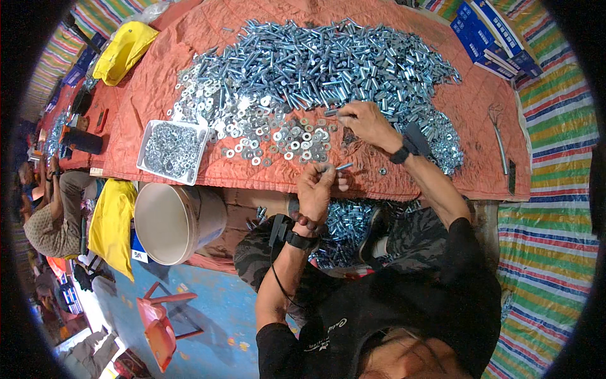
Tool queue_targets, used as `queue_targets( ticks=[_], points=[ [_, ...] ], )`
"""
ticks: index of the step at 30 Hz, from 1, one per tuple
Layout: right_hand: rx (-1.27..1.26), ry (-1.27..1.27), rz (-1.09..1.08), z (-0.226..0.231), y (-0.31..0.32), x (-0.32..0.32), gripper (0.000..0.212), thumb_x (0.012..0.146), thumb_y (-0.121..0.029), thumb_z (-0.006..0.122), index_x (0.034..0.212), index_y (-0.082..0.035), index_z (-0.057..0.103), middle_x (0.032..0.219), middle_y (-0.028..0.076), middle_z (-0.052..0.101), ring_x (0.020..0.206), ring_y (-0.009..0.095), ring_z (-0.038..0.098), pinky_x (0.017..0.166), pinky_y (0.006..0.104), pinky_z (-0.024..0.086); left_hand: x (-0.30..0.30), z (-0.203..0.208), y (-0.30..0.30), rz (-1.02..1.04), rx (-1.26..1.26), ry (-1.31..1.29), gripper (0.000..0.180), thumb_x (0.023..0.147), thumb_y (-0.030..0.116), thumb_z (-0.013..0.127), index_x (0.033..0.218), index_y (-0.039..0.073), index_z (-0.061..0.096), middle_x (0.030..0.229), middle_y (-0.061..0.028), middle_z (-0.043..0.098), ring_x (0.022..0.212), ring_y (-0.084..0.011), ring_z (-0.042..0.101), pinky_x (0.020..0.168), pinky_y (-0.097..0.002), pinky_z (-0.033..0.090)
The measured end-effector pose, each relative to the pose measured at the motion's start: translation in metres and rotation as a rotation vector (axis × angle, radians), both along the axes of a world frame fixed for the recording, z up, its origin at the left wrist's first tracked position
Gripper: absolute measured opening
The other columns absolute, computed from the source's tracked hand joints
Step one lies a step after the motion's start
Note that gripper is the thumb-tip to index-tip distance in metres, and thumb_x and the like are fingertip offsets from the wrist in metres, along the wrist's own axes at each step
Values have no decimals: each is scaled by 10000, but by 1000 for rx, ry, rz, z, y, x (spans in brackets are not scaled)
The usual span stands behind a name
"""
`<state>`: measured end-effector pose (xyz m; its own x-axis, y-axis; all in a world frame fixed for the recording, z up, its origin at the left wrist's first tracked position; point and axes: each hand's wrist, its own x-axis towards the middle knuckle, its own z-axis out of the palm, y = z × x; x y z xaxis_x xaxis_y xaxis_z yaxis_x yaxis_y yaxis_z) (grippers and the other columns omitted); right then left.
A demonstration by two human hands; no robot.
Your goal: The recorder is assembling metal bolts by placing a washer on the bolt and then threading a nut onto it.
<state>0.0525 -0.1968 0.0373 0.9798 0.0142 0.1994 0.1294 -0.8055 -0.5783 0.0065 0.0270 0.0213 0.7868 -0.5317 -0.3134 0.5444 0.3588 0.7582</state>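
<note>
My left hand (315,188) is closed near the table's front edge. A short bluish metal rod (344,167), like a bolt, sticks out from its fingers. Farther forward, at the lower edge of the big heap of metal bolts and sleeves (341,63), my right hand (369,125) pinches a small metal piece (331,112); its exact kind is too small to tell. Flat washers (293,144) lie spread just left of both hands. To the right of my right wrist is a pile of nuts (447,142), and one loose nut (382,171) rests below it.
A white tray of small metal rings (203,151) sits on the red-covered table (139,95). A large bucket (165,221) stands before the table's left part. Blue boxes (495,38) and a wire whisk (500,142) lie right. More bolts (347,221) are below the edge; people sit far left.
</note>
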Motion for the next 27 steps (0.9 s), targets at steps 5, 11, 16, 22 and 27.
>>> queue_targets(
  ticks=[5, 11, 16, 22, 27],
  points=[
    [-276, 33, -59, -17, 19, 22, 266, 804, -190, 597, 1049, -94, 640, 874, 138, 587, 829, 335, 596, 725, 422, 477, 4, 3, 1, 57, -47, 158, 179, 910, 122, 599, 1039, 6, 555, 888, -107, 628, 767, -179, 631, 684, -304, 560],
    [-152, 80, -51, -1, 13, 15, 211, 813, -172, 633, 978, -40, 633, 857, 110, 626, 762, 266, 622, 683, 360, 494, 6, -2, 2, 53, -164, 166, 232, 924, 149, 583, 1115, 29, 528, 951, -119, 637, 798, -183, 627, 710, -313, 560],
    [1075, 311, -73, 11, 13, -30, 177, 897, -176, 631, 990, -27, 606, 828, 11, 633, 713, 76, 612, 613, 201, 475, 5, -2, 1, 55, -191, 147, 229, 932, 185, 575, 1099, 37, 526, 985, -132, 637, 795, -186, 630, 707, -311, 560],
    [1386, 347, 4, 26, 26, -65, 275, 900, -198, 627, 1115, -35, 571, 905, 18, 633, 806, 87, 615, 653, 222, 516, 3, 3, -8, 66, -186, 126, 174, 938, 170, 566, 1042, 32, 543, 952, -120, 645, 768, -163, 637, 678, -285, 561],
    [1448, 315, -39, 36, 36, -74, 236, 903, -145, 616, 1091, -8, 574, 905, 36, 637, 776, 102, 615, 688, 229, 531, 2, 4, -12, 35, -182, 93, 181, 943, 176, 558, 1042, 25, 548, 934, -113, 653, 755, -161, 638, 675, -286, 562]
  ],
)
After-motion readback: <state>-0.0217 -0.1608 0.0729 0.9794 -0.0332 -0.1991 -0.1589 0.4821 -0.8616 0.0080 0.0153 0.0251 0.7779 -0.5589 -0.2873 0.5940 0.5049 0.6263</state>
